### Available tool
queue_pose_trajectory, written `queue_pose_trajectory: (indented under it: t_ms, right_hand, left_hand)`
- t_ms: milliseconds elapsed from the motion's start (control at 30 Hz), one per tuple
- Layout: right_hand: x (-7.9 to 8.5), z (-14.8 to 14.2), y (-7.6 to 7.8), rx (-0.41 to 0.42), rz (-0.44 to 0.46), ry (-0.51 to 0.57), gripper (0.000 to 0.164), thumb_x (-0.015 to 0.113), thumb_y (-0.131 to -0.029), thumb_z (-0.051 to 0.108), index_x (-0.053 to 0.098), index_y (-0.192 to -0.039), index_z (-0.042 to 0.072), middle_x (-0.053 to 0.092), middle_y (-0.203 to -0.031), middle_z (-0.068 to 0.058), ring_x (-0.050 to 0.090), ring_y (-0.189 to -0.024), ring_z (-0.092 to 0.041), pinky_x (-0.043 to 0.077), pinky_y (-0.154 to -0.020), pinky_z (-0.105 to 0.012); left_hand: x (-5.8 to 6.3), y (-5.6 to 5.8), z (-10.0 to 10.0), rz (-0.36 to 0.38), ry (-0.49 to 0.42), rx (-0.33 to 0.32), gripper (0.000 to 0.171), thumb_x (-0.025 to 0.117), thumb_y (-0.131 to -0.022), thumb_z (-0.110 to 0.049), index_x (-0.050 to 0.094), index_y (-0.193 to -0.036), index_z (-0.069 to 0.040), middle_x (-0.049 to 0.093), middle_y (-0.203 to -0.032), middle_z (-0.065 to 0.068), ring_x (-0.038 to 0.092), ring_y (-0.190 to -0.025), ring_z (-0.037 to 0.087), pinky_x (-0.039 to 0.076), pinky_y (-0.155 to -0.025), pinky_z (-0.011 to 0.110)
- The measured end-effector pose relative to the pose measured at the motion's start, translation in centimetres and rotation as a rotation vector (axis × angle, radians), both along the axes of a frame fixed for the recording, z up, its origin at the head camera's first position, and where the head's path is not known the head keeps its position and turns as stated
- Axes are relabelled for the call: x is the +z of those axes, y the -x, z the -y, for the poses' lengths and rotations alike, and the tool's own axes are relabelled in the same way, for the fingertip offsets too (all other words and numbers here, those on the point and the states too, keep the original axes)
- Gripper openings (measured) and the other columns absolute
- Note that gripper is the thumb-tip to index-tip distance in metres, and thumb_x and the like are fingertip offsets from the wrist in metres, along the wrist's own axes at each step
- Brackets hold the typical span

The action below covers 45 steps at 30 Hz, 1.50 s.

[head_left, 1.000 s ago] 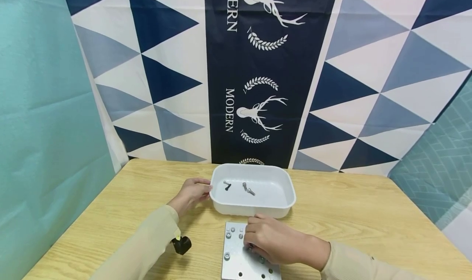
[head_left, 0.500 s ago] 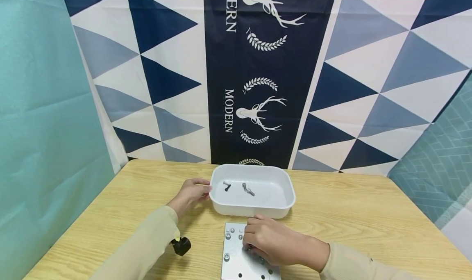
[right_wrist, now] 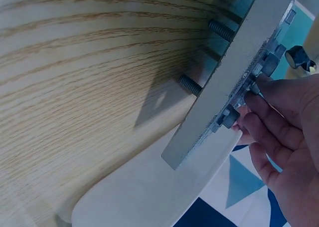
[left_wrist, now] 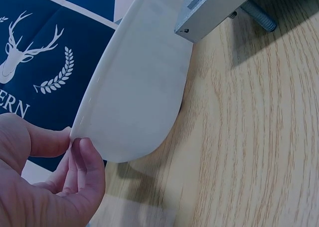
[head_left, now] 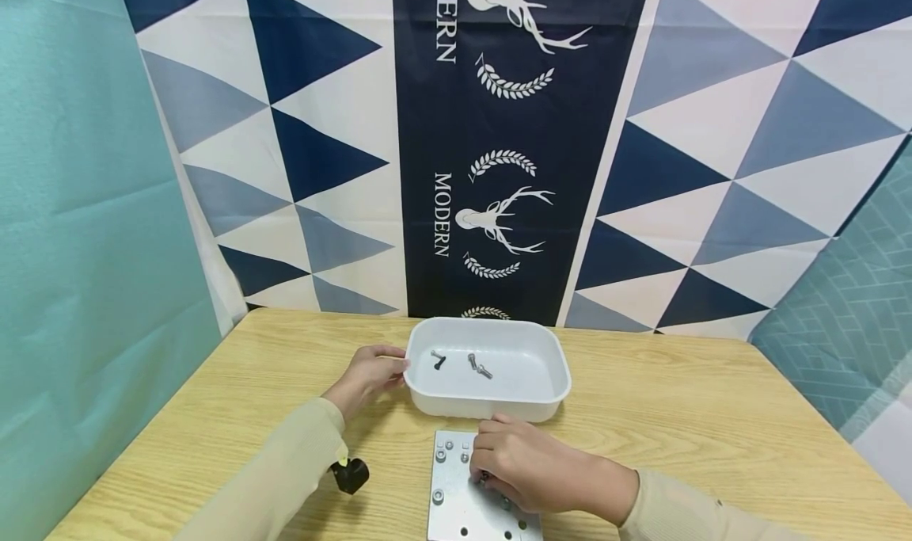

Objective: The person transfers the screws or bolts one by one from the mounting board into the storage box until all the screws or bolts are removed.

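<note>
At the left end of the white plastic tray (head_left: pixel 492 409), my left hand (head_left: pixel 366 376) pinches the rim between thumb and fingers, plain in the left wrist view (left_wrist: pixel 65 174). A thick metal plate (head_left: pixel 450 517) with holes and several socket-head screws lies in front of the tray. Over its right half, my right hand (head_left: pixel 523 463) has curled fingers and pinches a screw head standing on the plate. The right wrist view shows thumb and fingertips (right_wrist: pixel 256 95) at that screw, partly hidden by them. Threaded screw ends (right_wrist: pixel 189 85) stick out beneath the plate.
Inside the tray lie a few loose screws (head_left: pixel 484 371), silver ones and a black one (head_left: pixel 439 363). The wooden table (head_left: pixel 677 414) reaches back to a patterned cloth (head_left: pixel 499 129). A black wrist camera (head_left: pixel 350 475) hangs under the left sleeve.
Almost nothing differs. The left hand stays on the tray's rim, and the right fingers stay at the same screw with only a very slight shift.
</note>
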State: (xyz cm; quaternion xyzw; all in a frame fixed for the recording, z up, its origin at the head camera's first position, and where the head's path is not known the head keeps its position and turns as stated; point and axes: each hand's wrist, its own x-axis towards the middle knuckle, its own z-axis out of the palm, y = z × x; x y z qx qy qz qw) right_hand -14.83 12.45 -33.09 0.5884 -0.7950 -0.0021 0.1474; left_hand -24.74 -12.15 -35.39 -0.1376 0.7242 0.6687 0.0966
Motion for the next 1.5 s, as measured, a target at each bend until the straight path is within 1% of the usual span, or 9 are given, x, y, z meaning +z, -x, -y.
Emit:
queue_pose_trajectory:
  t_ms: [200,433,633,900,1167,1500]
  right_hand:
    - [0.2,-0.1,0.0,-0.007,0.021,-0.002,0.014,0.076,-0.079,0.019,0.067,-0.089,0.022,0.064,-0.083,0.015,0.050,-0.080,-0.003,0.039,-0.074,-0.019]
    - [0.2,-0.1,0.0,-0.007,0.009,0.004,0.014,0.076,-0.079,0.019,0.066,-0.089,0.022,0.064,-0.083,0.014,0.051,-0.081,-0.003,0.040,-0.076,-0.020]
    - [0.4,-0.1,0.0,-0.004,0.000,0.020,0.015,0.076,-0.078,0.017,0.066,-0.087,0.021,0.062,-0.083,0.014,0.051,-0.081,-0.004,0.042,-0.077,-0.021]
    - [1.0,0.0,-0.1,-0.011,0.034,0.023,0.014,0.076,-0.079,0.016,0.067,-0.089,0.021,0.064,-0.084,0.014,0.051,-0.081,-0.003,0.042,-0.076,-0.019]
    - [1.1,0.0,-0.2,-0.015,0.021,0.025,0.015,0.076,-0.077,0.016,0.067,-0.088,0.021,0.062,-0.082,0.014,0.052,-0.082,-0.003,0.044,-0.078,-0.021]
    - [1.6,-0.1,-0.1,-0.025,0.025,0.029,0.016,0.076,-0.078,0.014,0.067,-0.088,0.021,0.062,-0.082,0.014,0.049,-0.081,-0.003,0.045,-0.077,-0.020]
  left_hand:
    - [0.1,0.0,0.0,-0.012,0.027,-0.014,0.026,0.061,-0.089,0.001,0.059,-0.115,0.006,0.059,-0.095,0.013,0.056,-0.071,0.011,0.051,-0.063,0.018]
    - [0.1,0.0,0.1,-0.021,0.031,-0.019,0.027,0.061,-0.088,0.001,0.059,-0.115,0.006,0.059,-0.095,0.012,0.056,-0.071,0.011,0.054,-0.068,0.021]
    - [0.2,-0.1,0.0,-0.031,0.026,-0.017,0.027,0.061,-0.088,0.002,0.059,-0.114,0.007,0.060,-0.094,0.013,0.057,-0.072,0.012,0.054,-0.070,0.022]
    - [0.2,-0.2,0.0,-0.028,0.035,-0.021,0.027,0.061,-0.088,0.002,0.059,-0.114,0.007,0.060,-0.095,0.013,0.057,-0.072,0.012,0.054,-0.069,0.021]
    - [0.0,-0.2,0.0,-0.021,0.048,-0.021,0.027,0.062,-0.089,0.000,0.059,-0.115,0.006,0.060,-0.100,0.015,0.058,-0.075,0.012,0.054,-0.067,0.020]
    - [0.0,-0.2,0.1,-0.021,0.043,-0.013,0.027,0.061,-0.089,0.000,0.059,-0.115,0.006,0.060,-0.098,0.014,0.059,-0.077,0.015,0.053,-0.066,0.019]
